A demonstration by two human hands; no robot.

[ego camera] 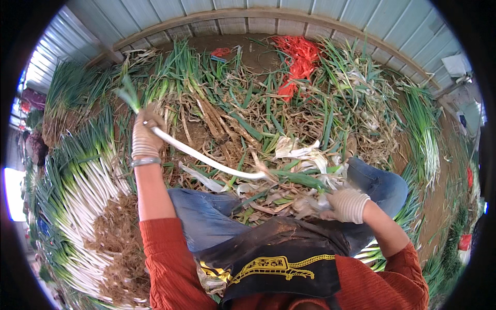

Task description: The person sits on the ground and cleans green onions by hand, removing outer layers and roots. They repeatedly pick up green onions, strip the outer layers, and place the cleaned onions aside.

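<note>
My left hand (149,130), in a beige knitted work glove, is closed around the upper part of a long green onion (201,157). Its green leaves stick out above the fist, and its white shank bends down to the right, ending at roots above my lap. My right hand (345,203), gloved as well, is low at the right, over stripped leaves and pale skins (302,205) between my legs. Some leaf matter lies at its fingers; whether they grip it is hard to tell. Cleaned green onions (83,186) lie in a dense pile at the left, roots towards me.
Unpeeled green onions (170,77) with soil-brown stalks lie ahead, beside heaped leaf waste (252,97). Red plastic netting or string (298,62) rests on the far pile. More onions (424,135) lie at the right. A corrugated metal wall (248,25) stands behind.
</note>
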